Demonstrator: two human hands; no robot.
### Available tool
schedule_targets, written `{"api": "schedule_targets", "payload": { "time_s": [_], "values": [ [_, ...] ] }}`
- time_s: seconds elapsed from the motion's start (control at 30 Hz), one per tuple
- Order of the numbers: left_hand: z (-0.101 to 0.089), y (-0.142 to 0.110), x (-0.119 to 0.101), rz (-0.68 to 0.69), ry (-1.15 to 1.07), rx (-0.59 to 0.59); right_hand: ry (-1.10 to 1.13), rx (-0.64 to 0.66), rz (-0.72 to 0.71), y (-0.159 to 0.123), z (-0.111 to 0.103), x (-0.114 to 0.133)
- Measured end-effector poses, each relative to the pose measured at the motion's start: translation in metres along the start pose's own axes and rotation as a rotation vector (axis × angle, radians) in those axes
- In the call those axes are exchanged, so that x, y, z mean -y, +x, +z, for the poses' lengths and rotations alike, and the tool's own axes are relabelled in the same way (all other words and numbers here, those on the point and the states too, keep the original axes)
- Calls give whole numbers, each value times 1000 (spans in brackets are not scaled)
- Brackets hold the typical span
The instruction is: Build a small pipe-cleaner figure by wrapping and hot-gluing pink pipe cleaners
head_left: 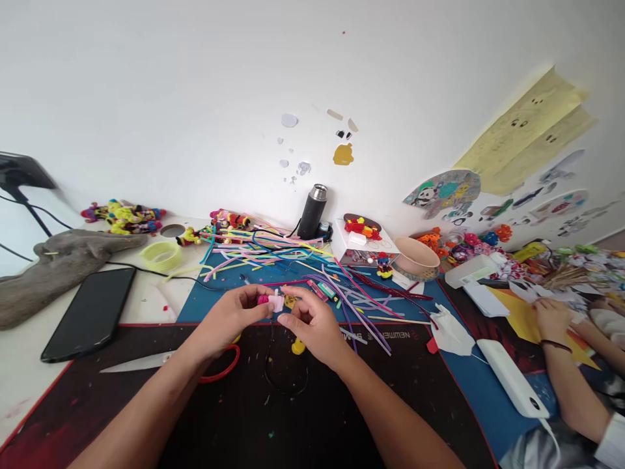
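My left hand (237,319) pinches a small pink and magenta fuzzy figure (276,302), which looks made of pipe cleaners. Right beside it, my right hand (317,326) has its thumb and fingers closed on a small gold-yellow piece (290,302); its exact kind is too small to tell. The two pieces are close together, and whether they are joined is unclear. A thin black cord loop (287,393) hangs or lies below the hands. Scissors with red handles (234,365) rest on the dark mat under my left forearm. A yellow round piece (297,346) shows beneath my right hand.
Loose pipe cleaners (273,254) pile behind the hands. Around them are a black phone (90,312), a yellow-green tape roll (161,256), a black thermos (312,215), a white box (375,242) and a white power bank (512,379). At right, another person's hand (551,319) rests on yellow paper.
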State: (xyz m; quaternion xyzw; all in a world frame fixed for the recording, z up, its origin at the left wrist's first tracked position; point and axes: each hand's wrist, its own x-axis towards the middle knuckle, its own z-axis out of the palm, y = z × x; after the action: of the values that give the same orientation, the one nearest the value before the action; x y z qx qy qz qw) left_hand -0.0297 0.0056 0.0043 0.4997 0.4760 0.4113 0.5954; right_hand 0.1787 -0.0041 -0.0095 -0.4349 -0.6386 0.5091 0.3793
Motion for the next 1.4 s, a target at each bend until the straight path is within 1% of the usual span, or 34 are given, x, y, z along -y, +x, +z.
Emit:
{"api": "schedule_targets", "payload": {
  "time_s": [0.2,0.37,0.53,0.73,0.97,1.13,1.27,1.4],
  "values": [
    [2,-2,0,-14,-8,42,-15,-16,-38,0,1,-4],
    [1,-2,4,-21,2,94,-9,-31,-32,-2,4,-5],
    [3,-3,0,-20,63,84,12,-26,-22,-1,3,-5],
    [4,-4,-2,7,80,85,-10,-47,4,-2,4,-4],
    [5,-4,-3,-34,75,109,9,-47,-13,-4,5,-7],
    [6,-5,-3,-73,21,125,10,-55,-27,-5,5,-9],
    [7,-4,-1,-102,-2,119,-56,-71,-44,-7,5,-9],
    [9,-3,2,-139,-36,135,-196,-94,-102,-8,4,-7]
  ]
}}
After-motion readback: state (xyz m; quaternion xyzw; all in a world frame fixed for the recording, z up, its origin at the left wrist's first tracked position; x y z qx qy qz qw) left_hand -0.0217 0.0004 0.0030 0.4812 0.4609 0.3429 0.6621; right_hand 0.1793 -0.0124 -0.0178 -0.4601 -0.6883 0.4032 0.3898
